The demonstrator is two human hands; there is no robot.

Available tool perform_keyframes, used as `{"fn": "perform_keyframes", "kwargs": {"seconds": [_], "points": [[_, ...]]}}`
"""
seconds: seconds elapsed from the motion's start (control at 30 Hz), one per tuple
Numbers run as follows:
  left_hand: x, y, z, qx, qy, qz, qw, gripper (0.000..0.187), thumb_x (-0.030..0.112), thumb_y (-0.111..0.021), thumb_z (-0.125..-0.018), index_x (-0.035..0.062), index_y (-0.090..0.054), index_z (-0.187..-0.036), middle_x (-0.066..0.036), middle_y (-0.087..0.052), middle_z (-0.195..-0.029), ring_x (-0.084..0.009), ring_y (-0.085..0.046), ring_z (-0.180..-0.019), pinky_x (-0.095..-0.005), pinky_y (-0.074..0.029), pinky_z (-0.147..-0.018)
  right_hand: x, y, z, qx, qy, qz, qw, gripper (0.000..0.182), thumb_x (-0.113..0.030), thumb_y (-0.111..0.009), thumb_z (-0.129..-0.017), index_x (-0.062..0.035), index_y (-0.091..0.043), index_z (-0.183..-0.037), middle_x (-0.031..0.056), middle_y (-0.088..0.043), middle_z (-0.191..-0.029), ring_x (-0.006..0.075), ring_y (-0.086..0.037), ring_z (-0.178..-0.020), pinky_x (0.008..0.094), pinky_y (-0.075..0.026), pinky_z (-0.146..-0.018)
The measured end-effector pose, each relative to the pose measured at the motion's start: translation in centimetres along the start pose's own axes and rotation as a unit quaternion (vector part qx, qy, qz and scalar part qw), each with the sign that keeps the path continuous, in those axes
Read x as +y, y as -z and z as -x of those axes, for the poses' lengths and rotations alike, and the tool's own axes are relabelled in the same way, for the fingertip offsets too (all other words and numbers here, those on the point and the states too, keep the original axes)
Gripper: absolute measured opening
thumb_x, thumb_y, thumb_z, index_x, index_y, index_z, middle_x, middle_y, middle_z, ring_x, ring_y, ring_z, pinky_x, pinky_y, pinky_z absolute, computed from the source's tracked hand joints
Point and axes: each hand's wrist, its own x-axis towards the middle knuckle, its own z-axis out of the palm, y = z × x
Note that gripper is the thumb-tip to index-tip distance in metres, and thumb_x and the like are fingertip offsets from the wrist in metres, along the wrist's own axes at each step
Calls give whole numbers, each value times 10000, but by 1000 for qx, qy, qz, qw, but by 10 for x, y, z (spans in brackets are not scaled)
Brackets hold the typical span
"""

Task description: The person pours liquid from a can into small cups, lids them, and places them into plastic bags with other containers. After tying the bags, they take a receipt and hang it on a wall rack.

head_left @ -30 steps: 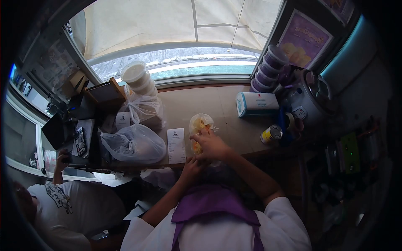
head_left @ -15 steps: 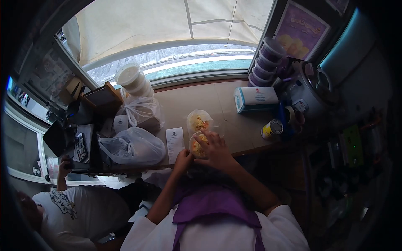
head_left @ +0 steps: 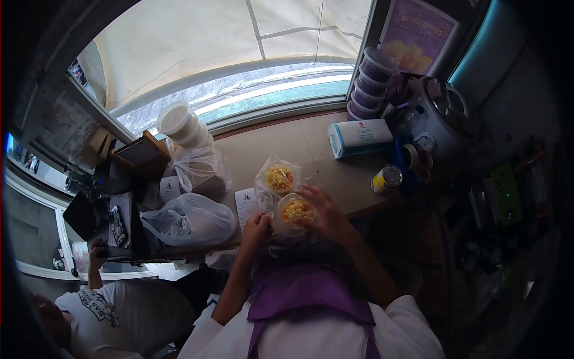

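Note:
Two round containers of yellow food with orange bits stand one behind the other on the counter, the far container (head_left: 279,178) and the near container (head_left: 297,212). A clear plastic bag (head_left: 261,190) spreads around the far one and down its left side. My left hand (head_left: 257,226) is closed, pinching the bag's edge left of the near container. My right hand (head_left: 327,216) curves around the near container's right side, fingers at its rim. A printed receipt (head_left: 245,202) lies on the counter beyond my left hand, partly covered by the bag.
Left are tied white plastic bags (head_left: 194,220) and stacked white tubs (head_left: 179,122). Right are a blue-and-white packet (head_left: 360,138), a yellow can (head_left: 386,179), stacked purple tubs (head_left: 369,87) and a large cooker (head_left: 443,113). Another person (head_left: 125,311) is at lower left, with a hand (head_left: 96,254) by the counter.
The near container has shifted slightly right and toward me, apart from the far one. My right hand has moved from over its top to its right side. The bag looks more spread out.

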Motion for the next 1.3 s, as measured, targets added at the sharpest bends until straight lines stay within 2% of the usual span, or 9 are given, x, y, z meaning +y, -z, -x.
{"fn": "perform_keyframes", "kwargs": {"seconds": [0.13,0.23,0.57,0.77,0.8,0.9,1.03,1.17,1.3], "points": [[-10,6,3,22,-8,7,1000,197,253,-509,-924,58,-527,-900,-1,-486,-684,-77,-480,-553,-261,-499,-536,26,-7,7,246,-204,4,947,407,-323,-654,-856,-41,-536,-1124,188,-544,-1163,317,-546,-1066,407,-441,-888],[-5,0,11,9,-14,22,1000,228,268,-509,-945,51,-532,-878,8,-485,-663,-72,-472,-545,-230,-435,-509,51,-14,16,-6,-354,-139,925,260,-269,-593,-893,-10,-594,-920,154,-630,-878,289,-627,-821,392,-480,-731],[45,8,17,-67,-140,-153,976,346,346,-547,-943,10,-544,-862,-1,-499,-630,-92,-506,-585,-234,-410,-504,-34,47,-29,-35,-167,4,985,442,-426,-528,-908,5,-620,-871,131,-637,-724,313,-639,-702,387,-491,-664],[39,-1,-1,118,-99,-85,984,680,492,-606,-865,49,-334,-1302,-94,-579,-846,-179,-607,-731,-324,-534,-585,-9,38,-55,-37,-266,-10,963,505,-495,-580,-869,-2,-637,-963,163,-653,-829,305,-650,-801,389,-503,-722],[33,7,-13,58,-67,-36,995,847,498,-607,-861,79,-120,-1414,-120,-573,-906,-195,-609,-761,-371,-552,-597,-6,36,-55,-57,-265,-40,962,490,-477,-588,-868,1,-637,-965,165,-655,-831,301,-651,-808,387,-502,-726],[34,-3,-24,29,9,-5,1000,874,493,-606,-864,69,-96,-1433,-115,-574,-878,-173,-600,-735,-331,-539,-584,22,15,-60,-42,-186,-25,981,416,-395,-592,-879,11,-635,-955,156,-659,-810,279,-660,-805,382,-502,-718],[30,-6,-55,48,-121,-160,978,553,341,-543,-935,4,-379,-1342,-69,-580,-753,-99,-550,-609,-243,-456,-522,12,15,-75,4,-158,31,987,286,-249,-544,-915,24,-627,-939,134,-655,-767,217,-651,-736,350,-493,-678],[74,-20,-25,65,-259,-91,959,289,145,-413,-986,18,-565,-1196,25,-513,-644,-38,-426,-489,-207,-336,-425,10,26,-93,-24,-156,-241,958,234,-162,-491,-943,28,-627,-931,75,-606,-706,133,-564,-640,280,-461,-622],[75,-20,-36,47,-229,-86,968,337,130,-384,-984,66,-465,-1305,-23,-538,-684,-64,-480,-504,-220,-404,-446,14,18,-98,-34,-181,-336,924,233,-131,-468,-953,34,-628,-989,19,-561,-699,84,-499,-616,231,-433,-597]]}}
